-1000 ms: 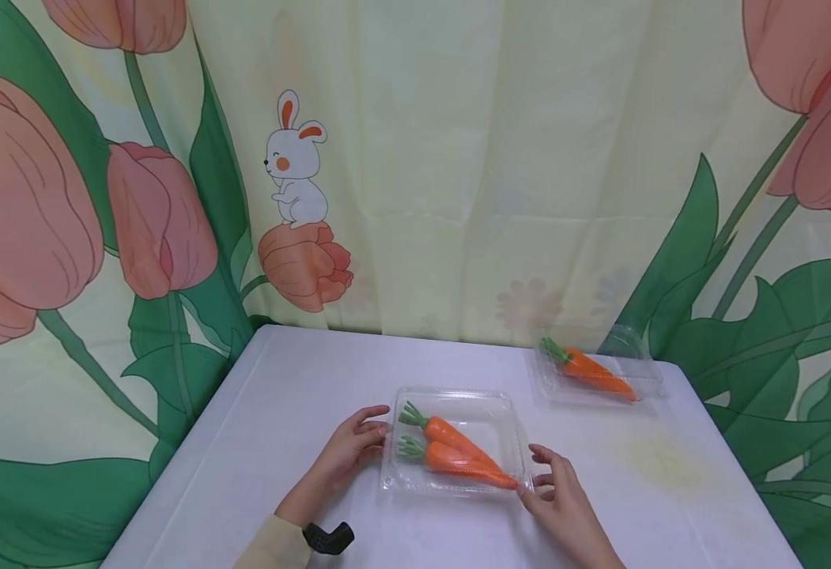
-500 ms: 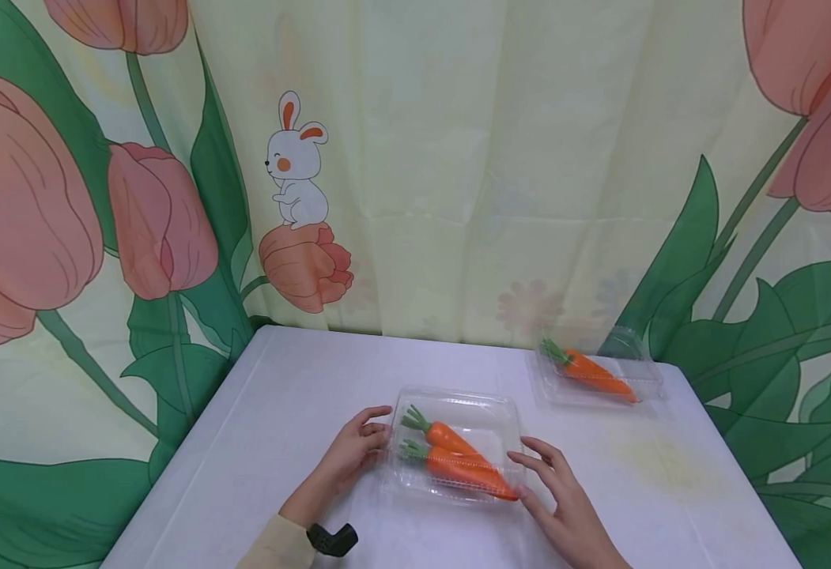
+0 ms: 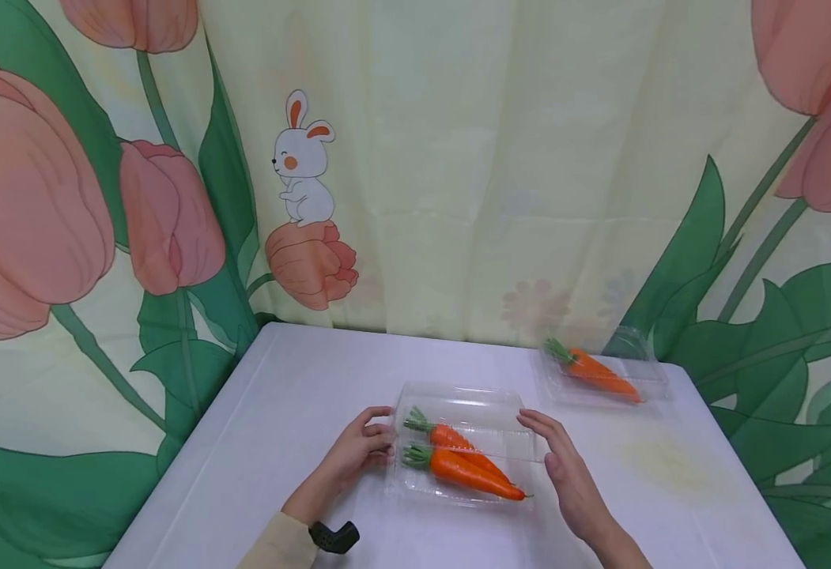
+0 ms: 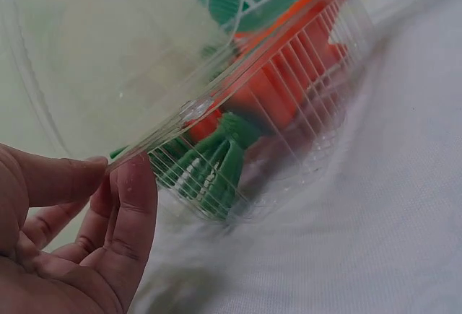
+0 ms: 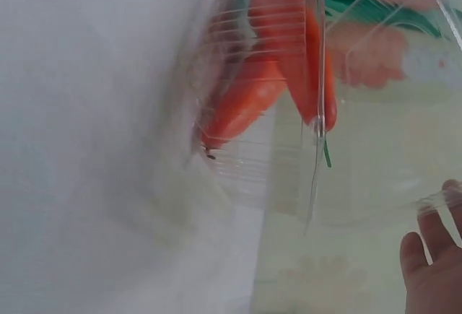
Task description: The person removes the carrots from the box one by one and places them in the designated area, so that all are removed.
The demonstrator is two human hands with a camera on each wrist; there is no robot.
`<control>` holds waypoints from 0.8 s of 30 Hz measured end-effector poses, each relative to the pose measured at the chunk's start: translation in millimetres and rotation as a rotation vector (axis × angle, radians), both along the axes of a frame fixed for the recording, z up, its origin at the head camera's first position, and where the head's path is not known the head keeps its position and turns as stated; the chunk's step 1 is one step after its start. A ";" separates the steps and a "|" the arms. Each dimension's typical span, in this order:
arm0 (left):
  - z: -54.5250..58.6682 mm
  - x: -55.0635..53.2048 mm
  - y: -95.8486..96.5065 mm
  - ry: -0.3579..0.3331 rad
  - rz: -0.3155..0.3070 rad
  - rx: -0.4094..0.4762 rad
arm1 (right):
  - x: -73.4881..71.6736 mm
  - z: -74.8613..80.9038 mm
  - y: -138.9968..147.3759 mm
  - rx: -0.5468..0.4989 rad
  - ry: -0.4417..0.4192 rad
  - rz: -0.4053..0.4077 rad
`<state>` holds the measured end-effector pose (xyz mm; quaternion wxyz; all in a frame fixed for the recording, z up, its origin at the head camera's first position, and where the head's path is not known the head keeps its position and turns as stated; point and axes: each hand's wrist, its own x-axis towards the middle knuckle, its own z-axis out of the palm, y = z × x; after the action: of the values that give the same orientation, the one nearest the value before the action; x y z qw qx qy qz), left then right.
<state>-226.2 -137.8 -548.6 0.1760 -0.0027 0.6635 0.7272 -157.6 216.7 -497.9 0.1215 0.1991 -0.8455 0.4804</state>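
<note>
A clear plastic clamshell box [image 3: 425, 496] stands mid-table in the head view with two orange carrots inside. The front carrot [image 3: 477, 477] lies below the back carrot [image 3: 451, 437]; both have green tops at the left and tips at the right. The box's lid [image 3: 466, 397] is tilted up off its base. My left hand [image 3: 349, 454] pinches the left rim between thumb and fingers, plainly seen in the left wrist view. At the lid's right edge, my right hand [image 3: 577, 484] touches the plastic with fingers fairly straight.
Another clear box [image 3: 653, 387] holding one carrot [image 3: 603, 374] sits at the table's back right corner. A white cloth covers the table [image 3: 308, 371]. Behind it hangs a curtain [image 3: 443, 158] printed with tulips and a rabbit.
The lid's front edge has risen off the base and swung back. My right hand has moved up with it, from the front right corner, its fingers straighter. The left hand stays at the left rim.
</note>
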 end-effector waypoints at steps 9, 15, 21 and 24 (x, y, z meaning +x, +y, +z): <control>0.0 -2.8 -1.6 -0.032 0.000 0.000 | -28.5 8.0 5.8 -0.197 0.009 0.101; 0.7 -4.1 -2.1 -0.040 0.002 -0.012 | -49.1 5.7 9.3 -0.351 0.026 0.168; 0.3 -5.3 -2.0 -0.035 0.002 -0.016 | -65.3 -1.8 10.6 -0.489 0.017 0.214; -0.6 -6.5 -1.1 -0.037 -0.004 -0.008 | -74.3 -8.7 13.3 -0.558 0.016 0.248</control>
<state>-232.7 -138.9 -549.2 0.1897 -0.0156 0.6631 0.7239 -231.9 230.0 -506.6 0.1187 0.2634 -0.6489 0.7038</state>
